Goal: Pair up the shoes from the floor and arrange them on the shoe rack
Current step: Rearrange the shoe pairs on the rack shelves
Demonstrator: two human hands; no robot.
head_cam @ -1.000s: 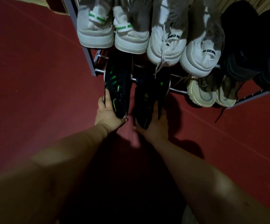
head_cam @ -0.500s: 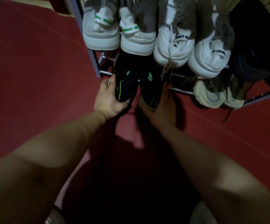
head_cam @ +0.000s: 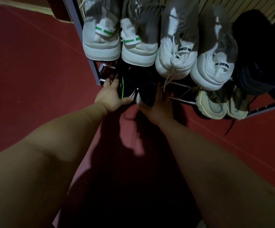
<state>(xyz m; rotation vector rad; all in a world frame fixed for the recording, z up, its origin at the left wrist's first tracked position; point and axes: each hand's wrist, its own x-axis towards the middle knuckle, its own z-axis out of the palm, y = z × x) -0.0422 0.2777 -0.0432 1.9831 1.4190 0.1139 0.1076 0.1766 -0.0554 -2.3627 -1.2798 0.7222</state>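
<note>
The shoe rack [head_cam: 80,30] has the black pair on the left of its lower shelf. With fingers straight, not clenched, the left hand [head_cam: 110,96] cups the green-striped shoe [head_cam: 127,88] and the right hand [head_cam: 158,106] cups its dark mate [head_cam: 147,91]. Probably light with soft uppers, they are best pushed at the firmer heels.

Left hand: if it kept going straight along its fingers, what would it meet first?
Probably the rear bar of the rack's lower tier, beside the green-striped black shoe the left hand touches; depth is unclear.
</note>
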